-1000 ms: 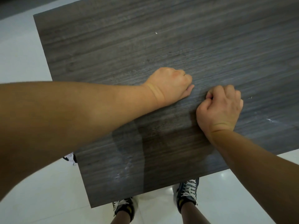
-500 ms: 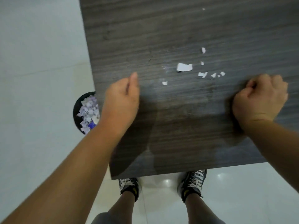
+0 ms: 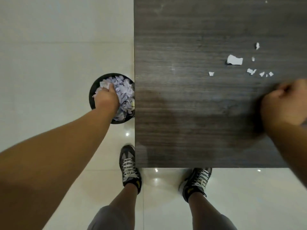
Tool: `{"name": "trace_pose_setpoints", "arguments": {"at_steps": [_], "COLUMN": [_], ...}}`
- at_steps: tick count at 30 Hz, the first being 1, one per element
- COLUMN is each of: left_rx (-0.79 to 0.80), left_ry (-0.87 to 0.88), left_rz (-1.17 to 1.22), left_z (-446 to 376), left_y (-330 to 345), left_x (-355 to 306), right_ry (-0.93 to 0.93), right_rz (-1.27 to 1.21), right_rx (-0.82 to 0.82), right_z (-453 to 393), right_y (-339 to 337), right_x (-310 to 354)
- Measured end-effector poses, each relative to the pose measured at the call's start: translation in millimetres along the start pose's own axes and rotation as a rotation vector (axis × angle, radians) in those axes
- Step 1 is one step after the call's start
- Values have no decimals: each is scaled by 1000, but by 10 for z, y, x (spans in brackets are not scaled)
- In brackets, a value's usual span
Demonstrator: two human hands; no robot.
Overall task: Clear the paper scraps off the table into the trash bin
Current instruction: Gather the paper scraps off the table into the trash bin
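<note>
The black round trash bin [image 3: 92,92] stands on the floor against the table's left edge, heaped with pale purple and white paper scraps [image 3: 124,91]. My left hand [image 3: 106,99] is down in the bin, its fingers curled into the heap with a white scrap at their tips. Several white paper scraps [image 3: 234,60] lie on the dark wood table [image 3: 191,100] at the upper right. Just below those scraps my right hand [image 3: 284,105] rests on the table near the right edge, curled into a blurred fist; nothing shows inside it.
Glossy white floor tiles [image 3: 49,63] surround the table. My two feet in dark laced shoes [image 3: 129,165] stand at the table's near edge, the left one beside the table corner and just below the bin.
My left hand left the table and dropped down into the bin. The view swung left, so the scraps and my right fist now sit at the right of the frame.
</note>
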State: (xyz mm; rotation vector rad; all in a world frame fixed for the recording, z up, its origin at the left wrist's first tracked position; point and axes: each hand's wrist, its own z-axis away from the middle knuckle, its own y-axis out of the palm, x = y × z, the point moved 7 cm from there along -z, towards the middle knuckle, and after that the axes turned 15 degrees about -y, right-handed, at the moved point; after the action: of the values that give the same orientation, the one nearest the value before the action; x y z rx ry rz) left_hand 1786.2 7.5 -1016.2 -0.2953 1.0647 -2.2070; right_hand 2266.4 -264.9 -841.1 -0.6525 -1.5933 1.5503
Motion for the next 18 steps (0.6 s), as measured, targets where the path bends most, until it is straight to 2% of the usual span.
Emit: {"name": "trace_pose_setpoints", "arguments": {"at_steps": [3,6,10,18], "left_rx": [-5,-50,-8,-45], "left_ry": [-5,38,67,123], "left_rz": [-93,-104,-104,32], "left_z": [-75,-139,-149,-22], "left_y": [144,129,217,79], "left_x": [9,-34,57,107], "right_ry": [-438,-686,-690,-667], "right_rz": [-55,-125,-143,-159], "right_rx": [27,-6,-54,3], "right_z": [425,840,826,825], "right_y": [168,339,400,375], "right_x": [959,1731,1743,1766]}}
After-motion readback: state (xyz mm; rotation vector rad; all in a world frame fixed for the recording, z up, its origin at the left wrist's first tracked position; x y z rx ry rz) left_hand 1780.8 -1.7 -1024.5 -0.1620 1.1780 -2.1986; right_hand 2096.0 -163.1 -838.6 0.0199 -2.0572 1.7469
